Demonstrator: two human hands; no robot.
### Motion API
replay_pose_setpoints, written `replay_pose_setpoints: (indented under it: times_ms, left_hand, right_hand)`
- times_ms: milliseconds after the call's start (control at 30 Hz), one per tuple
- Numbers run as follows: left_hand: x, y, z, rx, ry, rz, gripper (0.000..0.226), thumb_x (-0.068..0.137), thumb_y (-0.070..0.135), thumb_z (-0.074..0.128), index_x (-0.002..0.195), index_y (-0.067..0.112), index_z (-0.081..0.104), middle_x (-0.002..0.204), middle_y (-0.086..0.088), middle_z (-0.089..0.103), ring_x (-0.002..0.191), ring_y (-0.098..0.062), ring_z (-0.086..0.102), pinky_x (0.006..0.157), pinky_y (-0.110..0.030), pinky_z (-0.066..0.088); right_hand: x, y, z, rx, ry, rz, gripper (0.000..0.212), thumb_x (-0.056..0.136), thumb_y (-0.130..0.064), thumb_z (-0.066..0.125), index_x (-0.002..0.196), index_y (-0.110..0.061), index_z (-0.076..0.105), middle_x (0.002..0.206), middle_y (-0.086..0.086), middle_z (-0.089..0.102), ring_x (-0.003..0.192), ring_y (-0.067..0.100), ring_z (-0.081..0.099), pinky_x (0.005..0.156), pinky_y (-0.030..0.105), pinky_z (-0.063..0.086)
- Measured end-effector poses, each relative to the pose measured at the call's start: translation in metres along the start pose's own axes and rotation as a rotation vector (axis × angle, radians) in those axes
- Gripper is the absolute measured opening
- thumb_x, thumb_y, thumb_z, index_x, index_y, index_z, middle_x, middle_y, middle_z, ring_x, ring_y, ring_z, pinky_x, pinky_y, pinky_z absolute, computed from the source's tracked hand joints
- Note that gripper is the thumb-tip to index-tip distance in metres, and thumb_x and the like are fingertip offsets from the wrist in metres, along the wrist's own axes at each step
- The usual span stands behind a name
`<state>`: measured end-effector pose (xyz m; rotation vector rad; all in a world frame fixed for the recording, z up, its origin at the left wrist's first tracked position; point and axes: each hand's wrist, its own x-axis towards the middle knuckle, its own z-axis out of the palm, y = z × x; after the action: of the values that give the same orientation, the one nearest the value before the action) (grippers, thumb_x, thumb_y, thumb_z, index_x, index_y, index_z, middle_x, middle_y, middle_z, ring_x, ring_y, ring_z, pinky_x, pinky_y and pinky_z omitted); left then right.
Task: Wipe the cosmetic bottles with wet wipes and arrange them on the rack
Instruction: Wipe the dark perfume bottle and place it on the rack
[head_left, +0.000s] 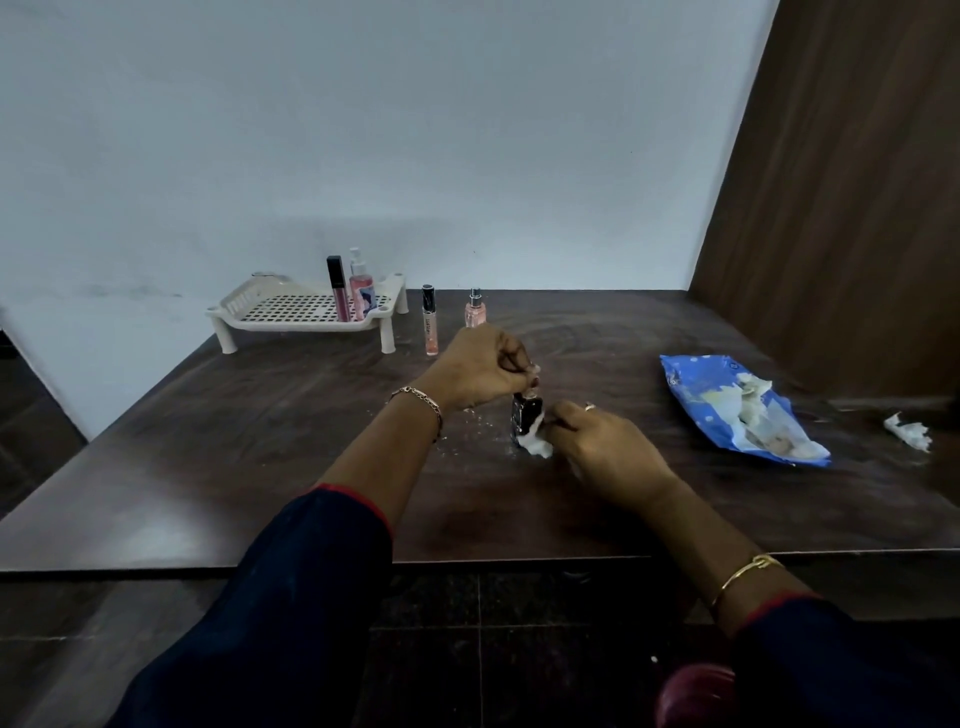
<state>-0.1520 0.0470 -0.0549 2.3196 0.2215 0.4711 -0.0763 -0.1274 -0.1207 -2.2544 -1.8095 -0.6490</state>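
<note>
The left hand (480, 366) pinches the cap of a small dark bottle (525, 418), standing upright mid-surface; the right hand (602, 441) is closed on a white wet wipe (537, 444) pressed to its lower side. The rack (306, 312) sits at the far left edge of the surface (260, 467), nearer the left hand, holding two bottles; two more stand beside it, the wipes pack (737, 410) lies right

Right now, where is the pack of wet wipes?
In the head view, the blue wipes pack lies flat on the table's right side, right of the right hand, with a crumpled used wipe just beyond it.
</note>
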Motion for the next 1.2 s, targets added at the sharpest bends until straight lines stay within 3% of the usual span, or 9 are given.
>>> replay_pose_setpoints:
  times_ms: [67,133,233,333,467,567,700,900,1200]
  left_hand:
    - [0.000,-0.001,0.000,-0.009,-0.005,0.003,0.008,0.075,0.008,0.076,0.081,0.005,0.071,0.081,-0.004,0.073,0.062,0.007,0.062,0.070,-0.006,0.050]
    - [0.000,0.000,0.000,-0.017,-0.008,0.001,0.007,0.075,0.008,0.076,0.079,0.007,0.071,0.080,-0.003,0.073,0.064,0.004,0.064,0.071,-0.007,0.051]
    - [0.000,0.000,0.000,-0.028,-0.007,0.004,0.012,0.074,0.008,0.076,0.071,0.017,0.069,0.080,-0.003,0.074,0.065,0.003,0.065,0.072,-0.008,0.051]
    - [-0.001,-0.001,0.000,-0.029,-0.004,0.008,0.011,0.074,0.009,0.077,0.072,0.017,0.070,0.080,-0.001,0.073,0.067,0.005,0.066,0.073,-0.009,0.052]
    - [-0.001,0.000,0.000,-0.014,0.003,0.002,0.005,0.075,0.009,0.076,0.077,0.009,0.072,0.075,0.003,0.072,0.061,0.011,0.062,0.069,-0.004,0.048]
    - [-0.002,0.000,0.000,-0.006,0.005,0.007,0.005,0.075,0.011,0.076,0.079,0.009,0.072,0.078,-0.001,0.073,0.064,0.006,0.063,0.071,-0.007,0.050]
    - [-0.002,0.001,0.000,-0.011,0.017,0.009,0.004,0.075,0.011,0.075,0.076,0.010,0.072,0.069,0.005,0.069,0.056,0.011,0.059,0.065,-0.004,0.047]
    - [-0.001,0.003,-0.001,0.014,0.021,0.001,0.004,0.076,0.014,0.074,0.073,0.013,0.072,0.061,0.016,0.063,0.051,0.014,0.056,0.058,-0.001,0.041]
    - [-0.001,0.001,0.001,0.027,0.035,-0.015,0.006,0.073,0.013,0.075,0.078,0.010,0.073,0.076,0.004,0.074,0.071,0.000,0.068,0.070,-0.009,0.053]
  right_hand:
    - [-0.005,0.007,0.006,0.057,-0.052,0.033,0.033,0.081,-0.021,0.038,0.093,-0.014,0.067,0.099,0.007,0.062,0.074,0.031,0.063,0.049,0.036,0.052]
    - [-0.003,0.010,0.005,0.143,0.030,0.126,0.025,0.081,-0.014,0.048,0.096,-0.013,0.068,0.103,0.006,0.061,0.081,0.031,0.063,0.060,0.041,0.054]
    - [0.005,0.006,-0.007,0.363,0.276,0.309,0.017,0.074,-0.007,0.065,0.089,-0.011,0.070,0.096,0.004,0.063,0.082,0.019,0.062,0.073,0.024,0.051]
    - [0.009,0.000,-0.012,0.458,0.469,0.394,0.015,0.070,-0.010,0.075,0.085,-0.009,0.071,0.092,0.004,0.064,0.080,0.011,0.060,0.074,0.011,0.043]
    - [0.005,-0.009,-0.003,0.246,0.436,0.343,0.020,0.077,-0.005,0.065,0.096,-0.011,0.061,0.097,0.006,0.062,0.083,0.020,0.058,0.070,0.028,0.043]
    - [0.008,-0.015,-0.005,0.096,0.468,0.252,0.008,0.080,-0.013,0.049,0.084,-0.009,0.055,0.082,0.009,0.060,0.076,0.027,0.053,0.065,0.032,0.038]
    - [0.017,-0.019,-0.001,0.071,0.412,0.196,0.010,0.084,-0.015,0.054,0.082,-0.008,0.060,0.082,0.009,0.060,0.076,0.029,0.056,0.064,0.038,0.046]
    - [0.020,-0.013,0.003,0.096,0.260,0.089,0.027,0.087,-0.019,0.046,0.101,-0.006,0.066,0.094,0.013,0.063,0.077,0.034,0.059,0.056,0.040,0.051]
    - [0.018,-0.007,0.000,-0.154,0.080,-0.300,0.029,0.086,-0.015,0.044,0.101,-0.005,0.067,0.099,0.010,0.066,0.077,0.028,0.063,0.041,0.030,0.046]
